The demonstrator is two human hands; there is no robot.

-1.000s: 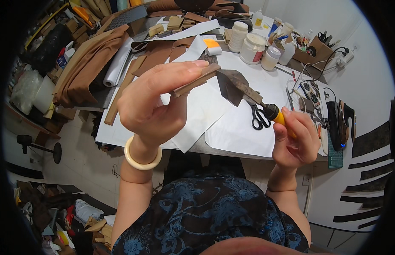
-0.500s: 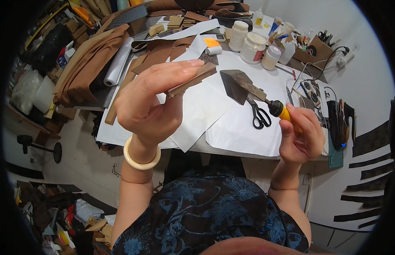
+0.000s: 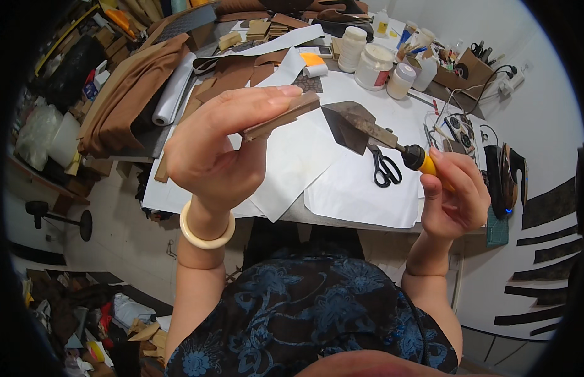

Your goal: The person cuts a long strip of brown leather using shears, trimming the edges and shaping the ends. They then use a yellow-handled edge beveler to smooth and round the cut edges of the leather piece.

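My left hand (image 3: 210,147), with a cream bangle at its wrist, is raised over the table. It pinches a flat brown piece (image 3: 284,118), leather-like with a layered edge, between thumb and fingers. Over on the right, my right hand (image 3: 456,196) has its fingers wrapped round the yellow handle of a tool with a wide, dark, flat metal head (image 3: 354,125). That head points left, its corner right by the brown piece's end; I cannot tell if they touch. Black-handled scissors (image 3: 386,171) lie on white paper (image 3: 361,198) beneath the tool.
White jars (image 3: 374,66) and a box of tools (image 3: 466,76) stand at the back right. Brown fabric (image 3: 135,97) and a white roll (image 3: 173,94) lie on the left. Cables (image 3: 452,103) run along the right side, near a dark iron (image 3: 510,179).
My right hand has shifted a little right and down. The tool's metal head now sits slightly further left, closer to the brown piece's end. My left hand has moved slightly left.
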